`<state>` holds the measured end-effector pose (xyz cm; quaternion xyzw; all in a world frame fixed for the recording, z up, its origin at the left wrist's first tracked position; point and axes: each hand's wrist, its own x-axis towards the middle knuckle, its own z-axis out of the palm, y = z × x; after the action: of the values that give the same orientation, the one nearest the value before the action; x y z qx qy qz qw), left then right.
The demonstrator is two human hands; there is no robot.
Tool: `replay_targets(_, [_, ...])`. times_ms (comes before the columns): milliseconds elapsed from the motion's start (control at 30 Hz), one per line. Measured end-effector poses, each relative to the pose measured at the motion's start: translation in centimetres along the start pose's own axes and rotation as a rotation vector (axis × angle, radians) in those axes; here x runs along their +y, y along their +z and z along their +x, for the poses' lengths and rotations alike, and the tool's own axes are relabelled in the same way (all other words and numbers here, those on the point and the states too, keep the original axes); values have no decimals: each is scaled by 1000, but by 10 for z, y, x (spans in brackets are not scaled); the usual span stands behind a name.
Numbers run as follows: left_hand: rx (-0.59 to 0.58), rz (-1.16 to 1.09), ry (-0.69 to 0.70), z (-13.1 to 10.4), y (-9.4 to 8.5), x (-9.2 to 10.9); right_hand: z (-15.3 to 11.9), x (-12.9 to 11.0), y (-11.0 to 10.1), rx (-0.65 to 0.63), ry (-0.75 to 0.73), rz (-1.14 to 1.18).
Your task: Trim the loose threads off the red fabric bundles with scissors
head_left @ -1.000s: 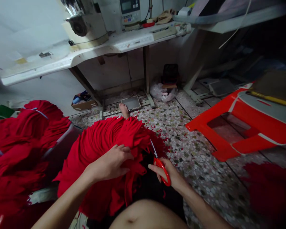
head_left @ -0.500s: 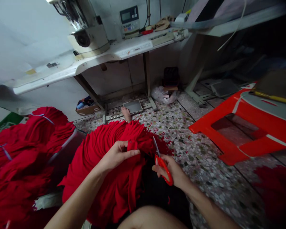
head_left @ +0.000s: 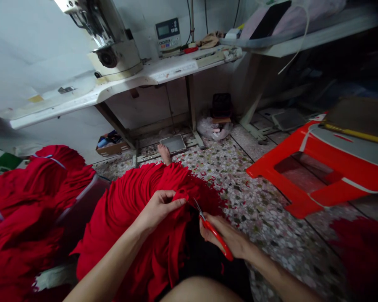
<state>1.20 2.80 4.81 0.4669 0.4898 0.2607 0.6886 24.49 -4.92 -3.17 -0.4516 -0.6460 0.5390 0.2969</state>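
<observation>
My left hand [head_left: 159,209] pinches the edge of a red fabric piece [head_left: 180,195] between thumb and fingers. That piece belongs to a thick stack of red fabric [head_left: 129,197] draped over my lap. My right hand [head_left: 228,235] grips a pair of scissors [head_left: 216,235] with red-orange handles. The scissor blades point up and left, their tips just right of the pinched edge. Whether they touch the cloth I cannot tell. Black cloth [head_left: 204,251] lies under the scissors, with a small red scrap on it.
Left stand tied bundles of red fabric [head_left: 56,167]. Ahead is a white table [head_left: 164,73] bearing a sewing machine [head_left: 116,54] and a control panel [head_left: 168,33]. A red-orange stool [head_left: 321,163] stands right. Red scraps litter the speckled floor [head_left: 264,226]; a bare foot [head_left: 164,154] rests near a pedal [head_left: 173,143].
The scissors have moved left and turned towards the pinched fabric edge. My left hand still holds the fabric, its edge now tilted. The whole view has shifted slightly.
</observation>
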Motion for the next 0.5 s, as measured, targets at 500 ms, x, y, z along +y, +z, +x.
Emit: replay_targets(500, [-81, 117, -75, 0, -1, 6, 11, 0, 13, 56, 117, -8])
